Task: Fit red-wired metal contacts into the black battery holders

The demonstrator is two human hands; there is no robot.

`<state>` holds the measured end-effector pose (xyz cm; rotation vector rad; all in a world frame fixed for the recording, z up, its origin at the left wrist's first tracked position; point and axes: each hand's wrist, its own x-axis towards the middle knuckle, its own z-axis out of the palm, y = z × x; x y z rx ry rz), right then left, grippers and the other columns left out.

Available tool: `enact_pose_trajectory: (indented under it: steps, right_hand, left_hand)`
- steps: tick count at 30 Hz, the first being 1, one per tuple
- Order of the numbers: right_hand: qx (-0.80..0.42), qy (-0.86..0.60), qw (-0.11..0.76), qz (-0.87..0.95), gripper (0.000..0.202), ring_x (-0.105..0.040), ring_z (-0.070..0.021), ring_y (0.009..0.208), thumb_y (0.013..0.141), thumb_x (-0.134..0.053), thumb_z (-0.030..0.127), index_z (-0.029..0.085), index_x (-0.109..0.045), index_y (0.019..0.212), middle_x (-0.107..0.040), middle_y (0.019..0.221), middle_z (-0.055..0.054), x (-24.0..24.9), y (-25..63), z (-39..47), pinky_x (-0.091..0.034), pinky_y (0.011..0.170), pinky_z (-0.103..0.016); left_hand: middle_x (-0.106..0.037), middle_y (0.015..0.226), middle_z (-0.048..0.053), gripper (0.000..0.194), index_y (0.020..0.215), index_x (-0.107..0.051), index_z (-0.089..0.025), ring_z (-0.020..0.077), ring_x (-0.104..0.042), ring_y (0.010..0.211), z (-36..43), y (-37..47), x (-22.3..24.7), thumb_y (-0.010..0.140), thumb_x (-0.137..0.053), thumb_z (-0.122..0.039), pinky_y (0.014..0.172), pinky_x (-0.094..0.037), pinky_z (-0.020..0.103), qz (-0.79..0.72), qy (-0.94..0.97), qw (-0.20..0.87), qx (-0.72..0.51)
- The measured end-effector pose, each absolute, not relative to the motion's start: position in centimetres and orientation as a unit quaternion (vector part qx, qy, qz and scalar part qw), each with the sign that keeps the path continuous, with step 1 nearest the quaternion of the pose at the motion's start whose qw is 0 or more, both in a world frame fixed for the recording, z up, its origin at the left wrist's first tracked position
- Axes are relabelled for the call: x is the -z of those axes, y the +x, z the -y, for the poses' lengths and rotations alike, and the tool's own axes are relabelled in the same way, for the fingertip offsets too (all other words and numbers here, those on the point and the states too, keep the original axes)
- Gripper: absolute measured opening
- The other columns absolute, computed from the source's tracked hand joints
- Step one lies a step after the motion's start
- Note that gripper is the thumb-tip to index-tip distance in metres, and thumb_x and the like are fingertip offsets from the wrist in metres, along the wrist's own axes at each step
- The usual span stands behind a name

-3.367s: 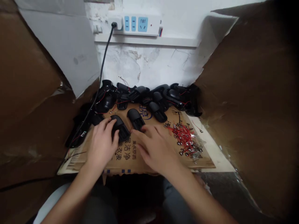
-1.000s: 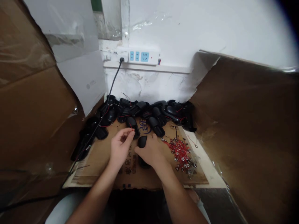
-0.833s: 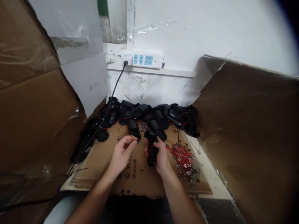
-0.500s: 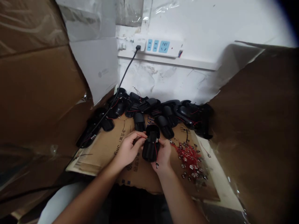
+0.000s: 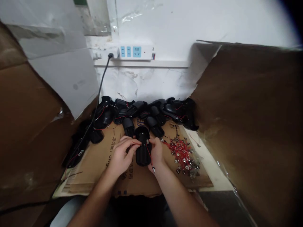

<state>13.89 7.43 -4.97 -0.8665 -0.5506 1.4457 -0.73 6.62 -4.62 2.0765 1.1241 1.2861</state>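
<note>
A black plastic housing [image 5: 143, 154] with a rounded lower end is held above the cardboard sheet. My right hand [image 5: 156, 153] is closed around its right side, thumb near the top edge. My left hand [image 5: 123, 154] pinches a thin red wire [image 5: 136, 143] at the housing's left side; the wire's tip is too small to make out. Another red wire [image 5: 150, 154] hangs down the housing's right side, ending in a small metal piece near my right palm. Right of my hands lies a pile of red wires with small metal ends [image 5: 182, 154].
Several similar black housings [image 5: 129, 126] lie in a row along the back and left of the cardboard sheet [image 5: 99, 170]. Tall cardboard walls stand left [image 5: 35, 126] and right [image 5: 248, 126]. A black cable [image 5: 100, 85] runs from the wall socket strip [image 5: 134, 52] down the left side.
The camera view has shifted, so the scene sits further left in the picture. Both hands still hold the housing and wire, with only a slight change in the housing's tilt.
</note>
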Motion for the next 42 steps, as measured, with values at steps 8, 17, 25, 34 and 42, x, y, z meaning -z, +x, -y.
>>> enact_pose_trajectory:
  steps: [8, 17, 25, 34, 42]
  right_hand:
    - [-0.659, -0.363, 0.629, 0.195, 0.035, -0.077, -0.0316, 0.099, 0.07, -0.052, 0.047, 0.026, -0.071, 0.09, -0.077, 0.08, -0.003, 4.9, 14.0, -7.0, -0.066, 0.085, -0.044]
    - [-0.66, -0.338, 0.651, 0.163, 0.033, -0.076, -0.0326, 0.11, 0.069, -0.056, 0.039, 0.026, -0.075, 0.093, -0.082, 0.088, -0.001, 5.5, 13.9, -6.8, -0.062, 0.097, -0.046]
    - [-0.653, -0.315, 0.663, 0.188, 0.04, -0.075, -0.0336, 0.118, 0.073, -0.056, 0.038, 0.025, -0.075, 0.106, -0.083, 0.097, -0.003, 5.9, 13.7, -6.5, -0.057, 0.107, -0.054]
    - [-0.598, -0.278, 0.685, 0.31, 0.053, -0.07, -0.0325, 0.128, 0.077, -0.055, 0.035, 0.025, -0.079, 0.123, -0.082, 0.125, -0.004, 5.4, 14.1, -6.1, -0.046, 0.12, -0.054]
    - [-0.529, -0.285, 0.686, 0.409, 0.057, -0.062, -0.0319, 0.141, 0.084, -0.052, 0.029, 0.026, -0.078, 0.134, -0.076, 0.141, -0.003, 5.5, 15.1, -5.6, -0.042, 0.124, -0.051]
  left_hand:
    - [-0.08, 0.1, 0.005, 0.021, 0.11, -0.077, -0.025, 0.0229, -0.069, 0.101, -6.2, -0.7, 3.2, 0.105, -0.061, -0.014, 0.089, -0.057, 0.037, -0.38, 0.794, 0.177, -0.44]
    - [-0.082, 0.103, 0.003, 0.024, 0.111, -0.076, -0.023, 0.0212, -0.069, 0.098, -5.5, -0.6, 3.2, 0.099, -0.067, -0.005, 0.097, -0.056, 0.039, -0.345, 0.803, 0.17, -0.456]
    - [-0.08, 0.103, 0.005, 0.021, 0.104, -0.076, -0.022, 0.022, -0.07, 0.102, -4.6, 0.5, 3.4, 0.097, -0.068, -0.005, 0.097, -0.055, 0.041, -0.368, 0.771, 0.185, -0.487]
    - [-0.071, 0.11, 0.005, 0.013, 0.1, -0.076, -0.023, 0.0205, -0.067, 0.108, -3.3, 1.2, 3.6, 0.102, -0.066, -0.014, 0.097, -0.053, 0.036, -0.415, 0.703, 0.243, -0.523]
    - [-0.058, 0.124, 0.009, 0.012, 0.095, -0.077, -0.023, 0.0248, -0.056, 0.128, -2.8, 1.9, 3.6, 0.103, -0.068, -0.022, 0.109, -0.048, 0.039, -0.45, 0.662, 0.272, -0.534]
